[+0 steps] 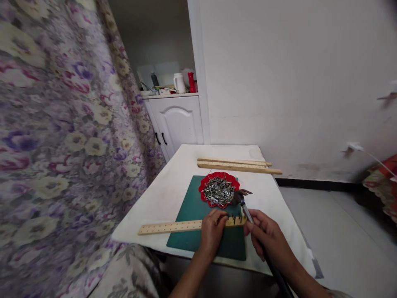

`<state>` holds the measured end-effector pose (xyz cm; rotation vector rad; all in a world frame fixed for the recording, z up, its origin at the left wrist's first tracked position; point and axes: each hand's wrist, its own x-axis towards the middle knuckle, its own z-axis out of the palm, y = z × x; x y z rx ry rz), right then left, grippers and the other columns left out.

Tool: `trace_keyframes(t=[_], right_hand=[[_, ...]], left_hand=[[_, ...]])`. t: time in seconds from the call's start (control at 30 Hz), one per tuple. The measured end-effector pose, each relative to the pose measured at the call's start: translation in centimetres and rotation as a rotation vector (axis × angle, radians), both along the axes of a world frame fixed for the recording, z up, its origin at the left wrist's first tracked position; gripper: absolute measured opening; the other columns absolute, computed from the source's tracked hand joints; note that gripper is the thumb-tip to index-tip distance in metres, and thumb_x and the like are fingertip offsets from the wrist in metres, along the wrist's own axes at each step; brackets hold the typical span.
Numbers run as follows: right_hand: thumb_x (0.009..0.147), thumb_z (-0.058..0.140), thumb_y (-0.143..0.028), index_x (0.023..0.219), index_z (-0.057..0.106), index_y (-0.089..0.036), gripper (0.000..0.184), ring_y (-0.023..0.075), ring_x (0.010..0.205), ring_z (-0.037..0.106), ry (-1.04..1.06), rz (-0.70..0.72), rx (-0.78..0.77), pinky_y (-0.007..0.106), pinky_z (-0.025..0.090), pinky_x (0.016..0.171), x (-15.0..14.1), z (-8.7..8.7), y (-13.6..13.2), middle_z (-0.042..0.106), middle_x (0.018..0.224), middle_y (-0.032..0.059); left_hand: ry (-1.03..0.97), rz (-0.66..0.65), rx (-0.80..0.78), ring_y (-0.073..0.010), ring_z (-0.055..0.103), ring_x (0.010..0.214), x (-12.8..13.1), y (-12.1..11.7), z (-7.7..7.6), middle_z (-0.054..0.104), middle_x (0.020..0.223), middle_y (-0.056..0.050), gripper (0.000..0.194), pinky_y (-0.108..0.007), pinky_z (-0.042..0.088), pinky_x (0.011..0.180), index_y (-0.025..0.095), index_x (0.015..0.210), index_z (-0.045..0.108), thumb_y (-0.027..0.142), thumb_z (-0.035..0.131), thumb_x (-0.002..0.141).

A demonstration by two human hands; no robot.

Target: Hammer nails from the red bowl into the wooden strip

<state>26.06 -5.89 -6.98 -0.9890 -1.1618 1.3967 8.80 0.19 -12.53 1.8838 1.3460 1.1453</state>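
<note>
A long wooden strip (173,227) lies across a green mat (192,207) on a white table (155,198). Several nails stand in the strip's right end. My left hand (212,231) rests on the strip there, fingers pinched at a nail (228,217). My right hand (268,236) is closed around the handle of a claw hammer (242,198), whose head hovers just above the strip's right end. A red dish (205,188) heaped with loose nails sits on the mat just behind the hammer head.
Two more wooden strips (238,165) lie at the table's far edge near a white wall. A flowered curtain (62,136) hangs close on the left. A white cabinet (176,120) with bottles stands behind. Bare floor (335,231) lies to the right.
</note>
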Motion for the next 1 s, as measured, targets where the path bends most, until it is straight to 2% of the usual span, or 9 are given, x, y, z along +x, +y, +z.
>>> trace_keyframes(t=[0.1,0.23,0.37,0.5,0.77,0.9,1.0], right_hand=[[0.085,0.055,-0.036,0.104,0.050,-0.019,0.026,0.0004,0.029,0.037,0.027,-0.039,-0.003,0.013,0.028,0.026,0.4,0.1,0.3,0.057,0.073,-0.0034],[0.084,0.057,-0.038,0.105,0.051,-0.018,0.030,0.0006,0.029,0.037,0.052,-0.089,-0.013,0.014,0.030,0.026,0.8,0.2,0.5,0.057,0.074,-0.0028],[0.082,0.058,-0.039,0.105,0.052,-0.017,0.032,0.0004,0.030,0.037,0.064,-0.092,-0.025,0.014,0.031,0.025,0.9,0.4,0.6,0.058,0.075,-0.0022],[0.082,0.059,-0.038,0.104,0.052,-0.017,0.031,0.0002,0.029,0.037,0.063,-0.084,-0.035,0.013,0.031,0.025,0.9,0.5,0.5,0.057,0.073,-0.0034],[0.083,0.058,-0.037,0.103,0.052,-0.017,0.028,0.0002,0.030,0.037,0.064,-0.084,-0.023,0.013,0.031,0.025,0.9,0.2,0.7,0.057,0.072,-0.0037],[0.083,0.057,-0.036,0.102,0.052,-0.017,0.027,0.0002,0.029,0.038,0.059,-0.094,-0.022,0.013,0.031,0.025,1.0,0.3,0.7,0.058,0.073,-0.0034],[0.083,0.057,-0.035,0.102,0.052,-0.017,0.027,0.0003,0.030,0.037,0.060,-0.104,-0.018,0.013,0.032,0.025,1.1,0.3,0.7,0.058,0.073,-0.0035]], left_hand=[[0.045,-0.004,0.055,-0.0162,0.059,0.078,-0.9,0.8,1.0,0.064,0.081,-0.003,0.016,-0.025,0.043,0.071,0.020,0.082,0.066,0.024,0.051,0.083],[0.199,0.021,0.135,-0.0170,0.058,0.081,-1.8,3.6,2.3,0.063,0.085,-0.004,0.018,-0.027,0.042,0.074,0.019,0.085,0.064,0.021,0.047,0.086],[0.444,0.027,0.153,-0.0176,0.057,0.085,-2.1,7.1,2.8,0.063,0.090,-0.005,0.017,-0.027,0.042,0.075,0.019,0.085,0.065,0.014,0.049,0.083],[0.614,0.004,0.094,-0.0176,0.058,0.088,-2.1,9.0,2.9,0.063,0.095,-0.006,0.017,-0.026,0.042,0.075,0.019,0.086,0.066,0.014,0.050,0.082],[0.937,-0.066,0.063,-0.0192,0.059,0.081,-1.8,9.6,4.2,0.063,0.091,-0.007,0.016,-0.026,0.041,0.069,0.018,0.080,0.064,0.020,0.048,0.083],[0.959,-0.084,0.111,-0.0186,0.058,0.080,-2.0,9.6,4.2,0.063,0.092,-0.006,0.018,-0.025,0.040,0.066,0.020,0.083,0.062,0.023,0.045,0.086],[0.920,-0.046,0.132,-0.0178,0.058,0.079,-2.3,9.2,3.8,0.063,0.091,-0.006,0.023,-0.025,0.040,0.067,0.020,0.087,0.061,0.022,0.038,0.089]])
